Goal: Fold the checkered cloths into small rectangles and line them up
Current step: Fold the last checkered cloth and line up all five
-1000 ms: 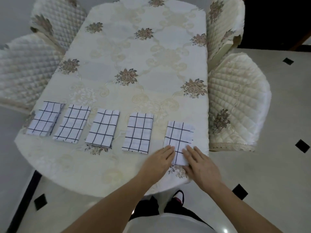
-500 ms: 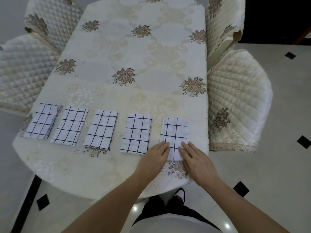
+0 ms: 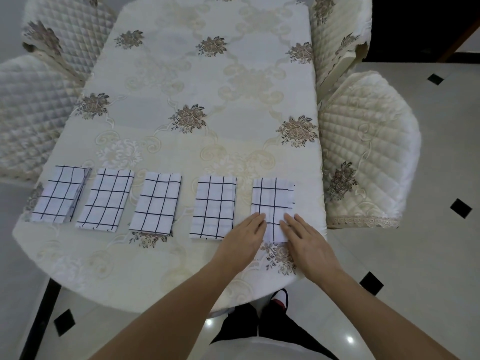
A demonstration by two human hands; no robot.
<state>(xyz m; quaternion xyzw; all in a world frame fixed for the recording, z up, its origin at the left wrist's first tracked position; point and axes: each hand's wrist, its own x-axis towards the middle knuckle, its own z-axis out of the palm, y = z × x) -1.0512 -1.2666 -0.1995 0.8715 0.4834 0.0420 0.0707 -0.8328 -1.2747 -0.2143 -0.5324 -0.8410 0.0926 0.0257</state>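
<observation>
Five folded checkered cloths lie in a row along the near edge of the table (image 3: pixel 207 100). The left hand (image 3: pixel 244 235) and right hand (image 3: pixel 304 240) press flat on the near corners of the rightmost cloth (image 3: pixel 272 196), fingers straight and gripping nothing. They are probably squaring it with the other four cloths (image 3: pixel 213 207) to its left.

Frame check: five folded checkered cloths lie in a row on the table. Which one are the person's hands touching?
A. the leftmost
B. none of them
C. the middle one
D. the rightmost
D: the left hand and the right hand both lie with straight fingers on the near end of the rightmost cloth.
</observation>
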